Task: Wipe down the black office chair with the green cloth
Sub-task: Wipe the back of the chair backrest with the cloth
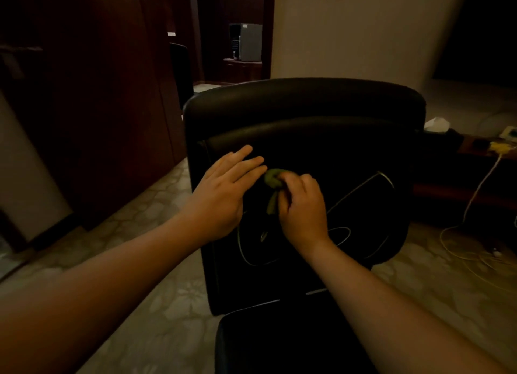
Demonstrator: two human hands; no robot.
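Patterned carpet floor (156,233) carries black chair (305,102); pale cable (461,250) coiled on floor at right.

One black office chair (305,138); one green cloth (272,187); two hands; perhaps two cables on the carpet.

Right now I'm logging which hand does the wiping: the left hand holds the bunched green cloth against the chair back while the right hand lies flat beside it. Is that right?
Not quite: the hands are swapped. The head view shows the right hand gripping the bunched green cloth against the chair back, while the left hand lies flat beside it.
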